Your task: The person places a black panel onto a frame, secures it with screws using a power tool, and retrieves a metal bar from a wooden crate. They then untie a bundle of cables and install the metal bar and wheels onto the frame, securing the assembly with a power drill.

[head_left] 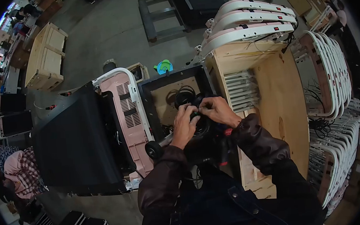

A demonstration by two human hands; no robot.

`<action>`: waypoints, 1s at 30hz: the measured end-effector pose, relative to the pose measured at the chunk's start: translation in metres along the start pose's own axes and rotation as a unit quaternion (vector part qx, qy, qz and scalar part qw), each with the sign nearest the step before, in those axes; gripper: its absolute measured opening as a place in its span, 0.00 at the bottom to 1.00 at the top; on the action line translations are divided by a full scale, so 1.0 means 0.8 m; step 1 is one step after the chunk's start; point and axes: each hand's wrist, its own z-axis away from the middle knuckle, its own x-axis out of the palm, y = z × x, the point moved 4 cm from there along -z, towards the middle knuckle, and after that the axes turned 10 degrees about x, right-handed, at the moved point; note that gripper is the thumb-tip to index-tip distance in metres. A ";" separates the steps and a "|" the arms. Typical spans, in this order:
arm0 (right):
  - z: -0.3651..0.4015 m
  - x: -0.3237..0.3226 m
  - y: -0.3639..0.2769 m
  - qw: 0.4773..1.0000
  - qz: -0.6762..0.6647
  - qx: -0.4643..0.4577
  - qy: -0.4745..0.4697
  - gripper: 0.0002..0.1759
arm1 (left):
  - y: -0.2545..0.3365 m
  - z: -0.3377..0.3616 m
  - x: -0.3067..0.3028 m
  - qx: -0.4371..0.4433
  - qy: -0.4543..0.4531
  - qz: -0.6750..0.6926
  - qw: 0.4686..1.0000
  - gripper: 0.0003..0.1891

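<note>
Left hand [184, 124]: fingers curled, tips nearly together on a small dark part [195, 113]. Right hand [219, 110]: pinched narrow on the same part, identity unclear. Part: between both sets of fingertips. Black cable coil [183, 96]: just beyond the fingers, in a black-walled tray [172, 75]. Pink-and-white panel [123, 102]: left of tray. Wooden crate [282, 86]: right, holding metal bars [241, 91].

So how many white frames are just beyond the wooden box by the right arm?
3 visible: the far frame, the middle frame and the near frame; more may be hidden.
</note>
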 end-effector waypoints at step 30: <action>0.004 0.003 0.021 0.920 -0.351 0.145 -0.099 0.14 | -0.028 -0.006 0.002 -0.087 -0.088 0.036 0.992 0.17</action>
